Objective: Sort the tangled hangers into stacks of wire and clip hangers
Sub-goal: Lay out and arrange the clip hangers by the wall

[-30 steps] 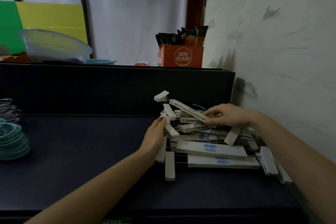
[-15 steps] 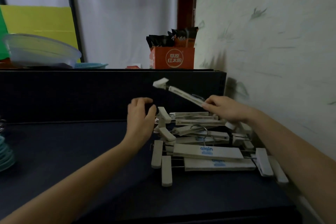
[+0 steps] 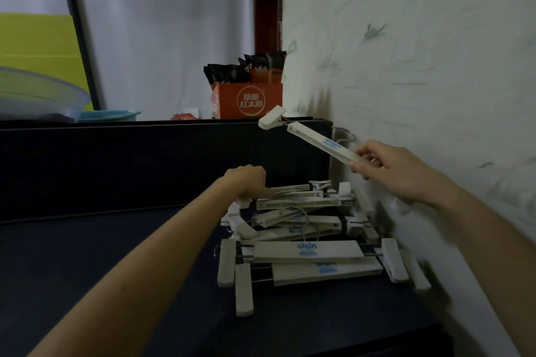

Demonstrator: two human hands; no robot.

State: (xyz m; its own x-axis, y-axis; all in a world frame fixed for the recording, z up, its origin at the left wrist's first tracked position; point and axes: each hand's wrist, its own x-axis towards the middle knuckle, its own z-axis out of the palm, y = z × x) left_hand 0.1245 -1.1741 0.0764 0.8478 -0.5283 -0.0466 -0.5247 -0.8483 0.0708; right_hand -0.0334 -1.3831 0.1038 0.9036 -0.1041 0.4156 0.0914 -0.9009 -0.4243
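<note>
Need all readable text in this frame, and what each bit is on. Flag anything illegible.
"草原 红太阳": white, in a circle on the orange box on the ledge.
"aiqin": blue, on the bar of the front hanger in the pile.
Hanger beneath it: blue print, upside down and partly covered, not readable.
Raised hanger held by the right hand: blue print, too blurred.
Packets in the box: print too blurred.
</note>
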